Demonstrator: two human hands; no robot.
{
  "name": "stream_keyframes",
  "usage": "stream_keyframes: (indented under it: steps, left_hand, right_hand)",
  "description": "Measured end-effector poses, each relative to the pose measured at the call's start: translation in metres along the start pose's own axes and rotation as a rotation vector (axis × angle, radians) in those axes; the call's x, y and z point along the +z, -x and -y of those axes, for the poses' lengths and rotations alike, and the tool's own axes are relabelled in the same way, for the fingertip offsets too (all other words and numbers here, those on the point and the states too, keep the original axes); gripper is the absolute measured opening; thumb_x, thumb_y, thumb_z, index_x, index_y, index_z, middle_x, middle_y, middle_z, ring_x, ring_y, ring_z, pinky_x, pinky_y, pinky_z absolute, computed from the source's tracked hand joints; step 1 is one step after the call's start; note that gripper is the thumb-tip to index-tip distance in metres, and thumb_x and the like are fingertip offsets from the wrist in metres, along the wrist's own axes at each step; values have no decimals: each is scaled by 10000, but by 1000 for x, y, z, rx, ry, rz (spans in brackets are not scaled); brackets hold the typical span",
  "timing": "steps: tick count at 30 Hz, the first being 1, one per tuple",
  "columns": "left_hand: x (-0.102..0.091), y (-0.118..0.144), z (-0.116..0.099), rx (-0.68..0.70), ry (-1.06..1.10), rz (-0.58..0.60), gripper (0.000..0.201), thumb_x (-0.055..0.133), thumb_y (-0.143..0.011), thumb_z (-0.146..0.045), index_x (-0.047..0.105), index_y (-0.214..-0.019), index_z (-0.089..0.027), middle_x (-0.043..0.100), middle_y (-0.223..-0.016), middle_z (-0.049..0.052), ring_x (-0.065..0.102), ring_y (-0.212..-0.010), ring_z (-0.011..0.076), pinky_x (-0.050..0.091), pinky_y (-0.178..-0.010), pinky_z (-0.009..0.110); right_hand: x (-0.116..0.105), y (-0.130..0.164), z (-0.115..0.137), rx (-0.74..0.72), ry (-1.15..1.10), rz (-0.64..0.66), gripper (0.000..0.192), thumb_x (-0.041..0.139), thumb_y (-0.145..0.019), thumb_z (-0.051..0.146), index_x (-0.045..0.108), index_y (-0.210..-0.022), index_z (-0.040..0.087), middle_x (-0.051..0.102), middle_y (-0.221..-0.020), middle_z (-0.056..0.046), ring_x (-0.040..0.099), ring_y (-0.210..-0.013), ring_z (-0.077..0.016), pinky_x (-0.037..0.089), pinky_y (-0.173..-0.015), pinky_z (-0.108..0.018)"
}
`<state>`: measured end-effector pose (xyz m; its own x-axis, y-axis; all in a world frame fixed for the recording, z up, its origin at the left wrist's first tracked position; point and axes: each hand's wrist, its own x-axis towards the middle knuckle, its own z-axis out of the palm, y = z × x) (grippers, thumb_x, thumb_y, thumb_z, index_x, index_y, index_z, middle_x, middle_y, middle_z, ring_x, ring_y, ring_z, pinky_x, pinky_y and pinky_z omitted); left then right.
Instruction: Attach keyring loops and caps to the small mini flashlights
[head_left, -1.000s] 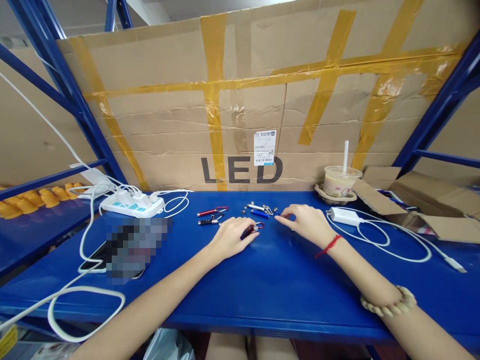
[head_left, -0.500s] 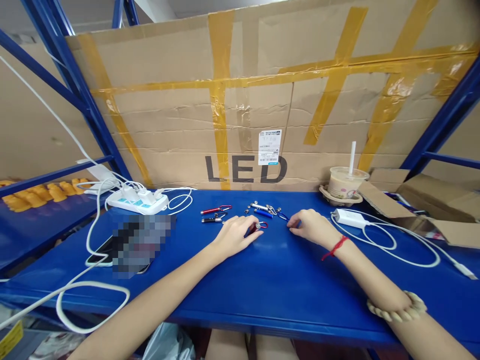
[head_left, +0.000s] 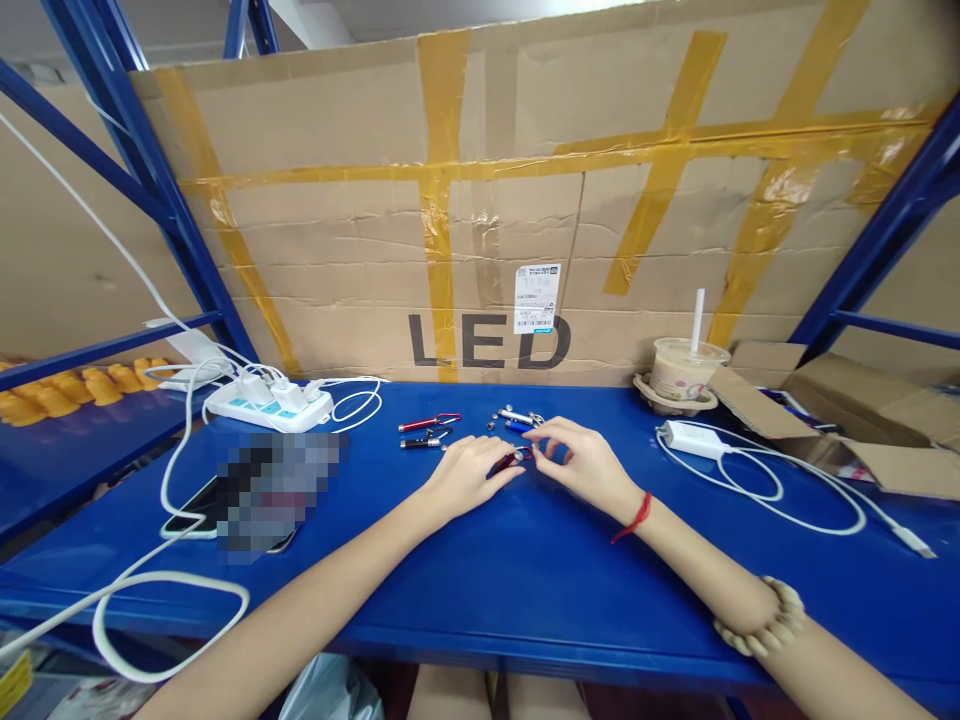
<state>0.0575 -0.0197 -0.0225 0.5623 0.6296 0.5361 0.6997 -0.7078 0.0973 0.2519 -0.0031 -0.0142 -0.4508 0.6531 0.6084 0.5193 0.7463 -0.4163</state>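
Note:
My left hand [head_left: 466, 475] is closed around a small red keychain flashlight [head_left: 508, 461], whose round silver end and red carabiner clip face right. Most of its body is hidden by the fingers. Close beside that end is my right hand [head_left: 581, 462], with thumb and fingertips drawn together; what they pinch is too small to make out. Beyond the hands lie a silver flashlight [head_left: 517, 415] and a blue flashlight [head_left: 516, 426], the blue one partly covered by the right hand. Left of them rest another red flashlight [head_left: 420, 424] and a black flashlight [head_left: 418, 442]. Tiny round silver pieces [head_left: 490, 426] are scattered nearby.
At left, a white power strip [head_left: 270, 405] with plugs and cables stands behind phones, partly blurred out. A drink cup [head_left: 679, 370] in a carton holder, a white adapter [head_left: 694, 438] with cable, and an open cardboard box [head_left: 862, 400] are at right. Taped cardboard [head_left: 360, 250] backs the blue table.
My right hand has moved left, from beside the blue clip to the end of the red flashlight. My left hand keeps its hold almost unmoved. The view has shifted slightly.

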Motion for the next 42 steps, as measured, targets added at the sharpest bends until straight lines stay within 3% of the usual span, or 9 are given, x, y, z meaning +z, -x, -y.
stream_keyframes:
  steps: [3,6,15,22,27,30,35,38,42]
  left_hand:
    - [1,0,1,19,-18,-5,243,427,-871,-387,545,-857,-176,615,-803,3,562,-734,138,374,-653,250]
    - [1,0,0,24,-13,1,246,411,-880,-375,546,-868,-170,613,-806,8,561,-728,136,378,-651,249]
    - [0,1,0,47,-18,-26,240,384,-894,-358,545,-900,-180,611,-831,3,557,-742,130,386,-660,245]
    - [3,1,3,7,-49,5,207,382,-898,-326,532,-912,-184,609,-864,2,558,-775,135,399,-683,257]
    - [2,-1,2,-186,-51,-60,200,396,-891,-328,528,-863,-181,609,-833,7,561,-785,146,409,-716,262]
    - [0,-2,0,-264,-47,-108,202,379,-893,-322,506,-835,-176,602,-823,14,559,-766,148,410,-712,265]
    - [-4,-2,-3,-375,-56,-134,215,313,-909,-311,457,-819,-179,583,-777,11,556,-724,151,398,-650,262]
    - [-7,-2,-3,-425,-44,-114,224,276,-916,-304,429,-809,-181,570,-741,11,556,-688,151,389,-616,257]
    - [-8,-2,-3,-436,-25,-104,219,253,-918,-294,397,-794,-185,562,-734,11,563,-679,157,393,-608,263]
  right_hand:
    - [-2,0,5,-74,-86,-95,149,535,-805,235,654,-884,191,612,-909,-48,564,-598,-107,441,-444,-195]
    - [-1,1,9,-148,-136,-99,136,565,-813,262,662,-870,187,630,-853,-46,570,-599,-113,436,-428,-193]
    - [2,3,2,-319,-79,-35,135,555,-852,274,674,-848,208,638,-876,-26,602,-772,-131,494,-701,-232]
    - [-2,3,8,-212,37,51,178,535,-850,339,649,-916,218,587,-967,-38,587,-690,-110,478,-575,-198]
    - [-13,0,-5,-14,143,-126,195,479,-870,300,630,-953,209,586,-928,-39,564,-657,-113,455,-533,-201]
    - [-16,-2,-20,91,242,-158,197,508,-834,291,622,-970,205,589,-902,-39,567,-684,-135,462,-555,-224]
    - [-12,-1,-38,93,331,35,277,540,-793,282,587,-1054,200,569,-1021,-56,530,-919,-211,452,-764,-334]
    - [-6,1,-43,86,368,170,292,470,-842,273,563,-1112,209,527,-1113,-75,496,-969,-228,425,-780,-377]
    - [0,2,-43,86,322,200,298,413,-876,255,546,-1138,203,500,-1145,-78,469,-1000,-219,407,-805,-377]
